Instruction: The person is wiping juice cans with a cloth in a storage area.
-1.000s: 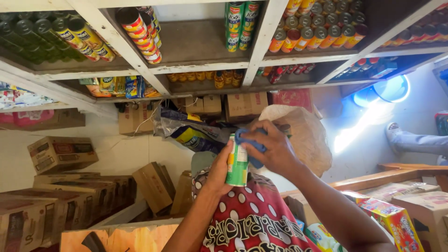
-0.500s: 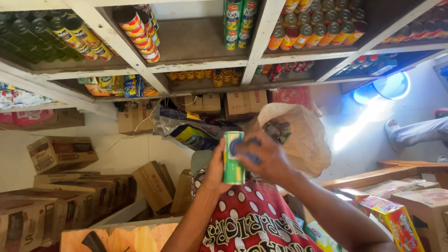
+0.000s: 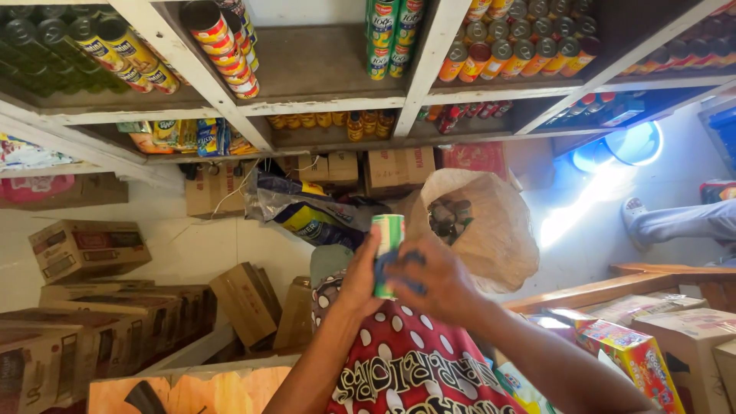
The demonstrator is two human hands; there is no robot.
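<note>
A slim green and white can point(image 3: 388, 244) is held upright in front of the body, between the two hands and above a red garment with white dots point(image 3: 406, 360). The left hand point(image 3: 359, 282) is wrapped about the can's lower part from the left, its fingers closed on the can and mostly hidden behind it. The right hand point(image 3: 435, 282) is laid against the can from the right, and a blue cloth point(image 3: 387, 264) is pressed by its fingers point(image 3: 406, 259) onto the can's side, so that the middle of the can is covered and only the upper part stands clear above both hands. Just beyond the can an open pale sack point(image 3: 491, 230) is seen, with more cans point(image 3: 448, 217) lying inside it. Further off, white shelves point(image 3: 337, 103) are stocked with rows of cans and bottles, and cardboard boxes point(image 3: 88, 249) are spread over the floor at the left.
</note>
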